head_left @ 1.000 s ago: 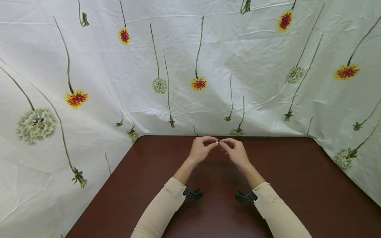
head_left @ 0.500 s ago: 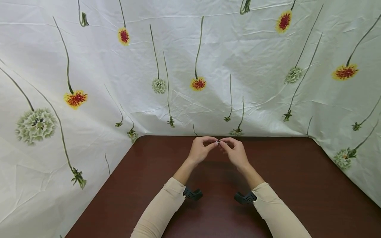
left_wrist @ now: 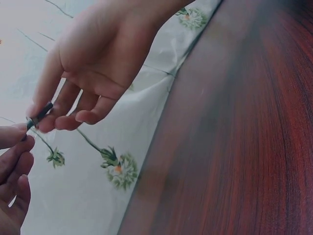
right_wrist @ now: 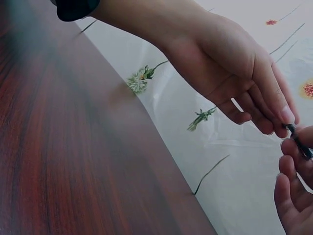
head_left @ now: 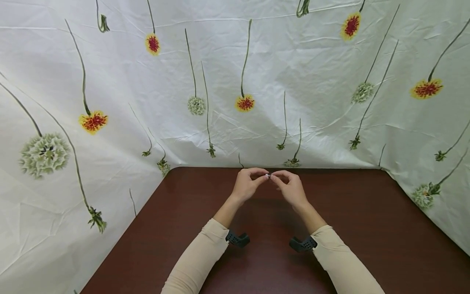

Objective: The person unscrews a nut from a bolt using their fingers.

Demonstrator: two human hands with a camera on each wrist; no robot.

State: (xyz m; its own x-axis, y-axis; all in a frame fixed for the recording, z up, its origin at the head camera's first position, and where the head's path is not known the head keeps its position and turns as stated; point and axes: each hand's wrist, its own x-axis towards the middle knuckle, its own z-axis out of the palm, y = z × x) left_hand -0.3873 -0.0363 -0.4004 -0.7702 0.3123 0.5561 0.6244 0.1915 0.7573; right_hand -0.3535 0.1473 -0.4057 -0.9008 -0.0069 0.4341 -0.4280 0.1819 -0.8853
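A small, thin dark piece (head_left: 269, 175) with a shiny silvery band is held up between my two hands over the far part of the table. My left hand (head_left: 245, 184) pinches one end between thumb and forefinger, its other fingers loosely bent, as the left wrist view shows. From the other side, my right hand (head_left: 292, 190) pinches the opposite end with thumb and fingertips. In the right wrist view the dark piece (right_wrist: 295, 138) looks slim, with a ribbed metallic part towards the left hand. Fingertips hide much of it, so I cannot tell its exact kind.
A dark red-brown wooden table (head_left: 176, 241) lies beneath both arms. Behind it and along its sides hangs a white cloth (head_left: 220, 53) printed with flowers. Black straps (head_left: 238, 239) stick out at both wrists by the beige sleeves (head_left: 200, 255).
Both hands stay almost in place, still pinching the small dark piece. Only very slight shifts show at the fingertips.
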